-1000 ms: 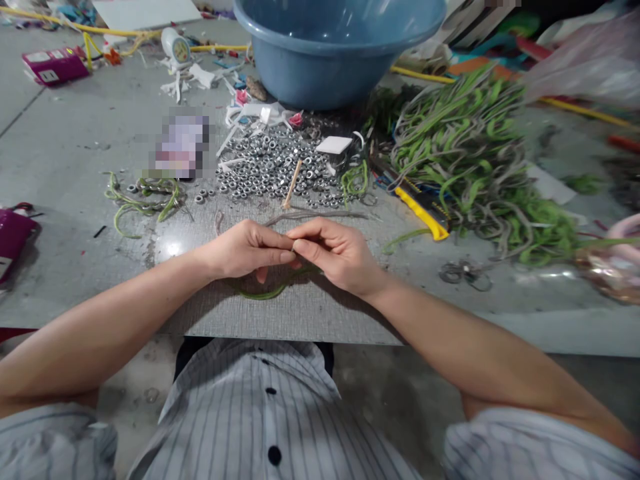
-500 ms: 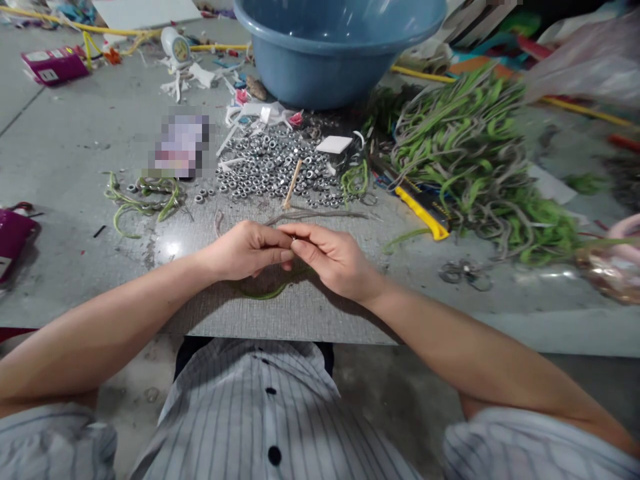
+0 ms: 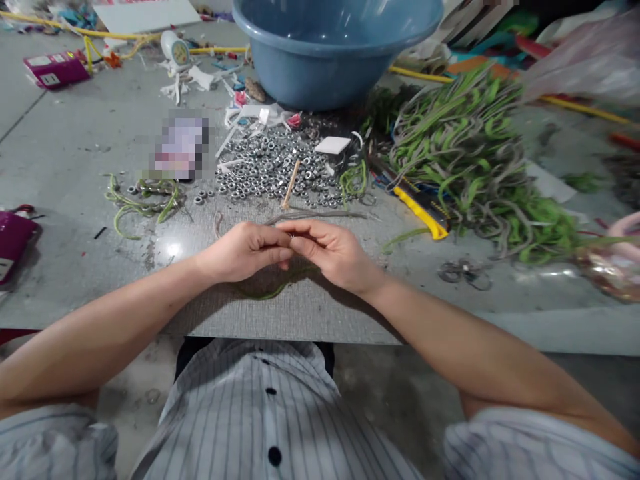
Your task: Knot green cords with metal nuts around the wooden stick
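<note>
— What are the hands doing?

— Both are closed in a pinch. The left hand (image 3: 245, 252) and right hand (image 3: 333, 257) meet fingertip to fingertip over the near middle of the grey textured board (image 3: 300, 313), gripping a green cord (image 3: 270, 291) whose slack loops onto the board just beneath them. There is a small glint between the fingertips, too small to identify.

— How would that cord handle?

— Light, soft and limp, I'd judge. It sags rather than keeping a shape, so it is best taken close to its end, where a pinch controls the tip.

— And around them?

— A pile of hex nuts (image 3: 273, 170) lies farther off with a wooden stick (image 3: 291, 183) on it, and a blue basin (image 3: 335, 50) stands behind. A heap of green and grey cords (image 3: 475, 160) is to the right, with a yellow utility knife (image 3: 423, 213) near it.

— Any writing?

— None readable. The magenta box (image 3: 55, 67) at far left has a white label, too small to read, and one patch is blurred.
</note>
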The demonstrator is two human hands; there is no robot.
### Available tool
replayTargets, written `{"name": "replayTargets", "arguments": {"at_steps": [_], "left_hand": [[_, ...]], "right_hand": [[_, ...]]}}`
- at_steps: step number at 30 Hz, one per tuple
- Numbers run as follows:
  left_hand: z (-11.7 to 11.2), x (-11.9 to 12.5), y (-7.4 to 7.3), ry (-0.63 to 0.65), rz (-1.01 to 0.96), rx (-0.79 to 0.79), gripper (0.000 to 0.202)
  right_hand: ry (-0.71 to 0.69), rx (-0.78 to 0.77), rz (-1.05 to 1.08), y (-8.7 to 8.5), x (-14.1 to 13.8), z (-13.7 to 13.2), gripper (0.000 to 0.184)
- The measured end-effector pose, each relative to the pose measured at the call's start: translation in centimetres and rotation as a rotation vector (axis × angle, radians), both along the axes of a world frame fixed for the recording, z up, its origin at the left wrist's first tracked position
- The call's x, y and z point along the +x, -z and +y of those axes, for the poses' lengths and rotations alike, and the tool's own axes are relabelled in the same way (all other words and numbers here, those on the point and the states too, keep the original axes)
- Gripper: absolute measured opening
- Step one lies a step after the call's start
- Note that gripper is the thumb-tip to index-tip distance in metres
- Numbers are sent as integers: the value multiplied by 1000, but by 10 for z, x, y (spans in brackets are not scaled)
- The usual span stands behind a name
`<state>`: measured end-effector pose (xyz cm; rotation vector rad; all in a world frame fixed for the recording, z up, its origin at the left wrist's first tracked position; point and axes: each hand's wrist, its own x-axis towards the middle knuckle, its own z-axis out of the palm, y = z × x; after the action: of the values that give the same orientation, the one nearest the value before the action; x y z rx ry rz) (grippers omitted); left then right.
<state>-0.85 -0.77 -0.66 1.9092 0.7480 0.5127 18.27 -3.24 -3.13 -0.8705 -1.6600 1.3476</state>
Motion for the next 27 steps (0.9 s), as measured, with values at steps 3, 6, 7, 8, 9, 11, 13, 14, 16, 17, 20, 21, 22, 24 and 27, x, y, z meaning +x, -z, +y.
{"name": "replayTargets", "arguments": {"at_steps": [3, 6, 7, 8, 9, 11, 13, 14, 16, 17, 20, 21, 22, 24, 27], "left_hand": [[2, -1, 0, -26, -78, -203, 19], [3, -1, 1, -12, -166, -382, 25], [4, -1, 1, -4, -189, -430, 29], [4, -1, 1, 5, -212, -474, 33], [4, -1, 2, 11, -238, -510, 36], [5, -1, 2, 14, -297, -556, 41], [6, -1, 3, 5, -343, -559, 40], [6, -1, 4, -7, -359, -548, 39], [7, -1, 5, -35, -367, -536, 38], [7, -2, 5, -48, -355, -545, 37], [7, -3, 5, -41, -289, -635, 39], [7, -3, 4, -34, -277, -663, 40], [6, -3, 4, -31, -275, -683, 41], [6, -4, 3, -25, -290, -710, 41], [5, -4, 2, 34, -280, -778, 42]], "right_hand": [[-73, -166, 102, -1, 2, 5, 37], [-111, -216, 122, -2, 3, 9, 34], [-106, -218, 122, -2, 3, 10, 33], [-96, -221, 128, -2, 3, 10, 33], [-88, -228, 141, -2, 2, 10, 33], [-91, -262, 182, -2, 1, 10, 36], [-125, -321, 217, -3, 2, 9, 37], [-153, -359, 231, -4, 2, 9, 37], [-216, -445, 251, -6, 4, 8, 38], [-248, -490, 257, -6, 5, 8, 38], [-322, -604, 264, -7, 8, 9, 39], [-338, -630, 267, -7, 9, 10, 40], [-352, -650, 273, -7, 9, 10, 41], [-397, -679, 285, -7, 11, 11, 42], [-458, -697, 292, -9, 12, 10, 38]]}}
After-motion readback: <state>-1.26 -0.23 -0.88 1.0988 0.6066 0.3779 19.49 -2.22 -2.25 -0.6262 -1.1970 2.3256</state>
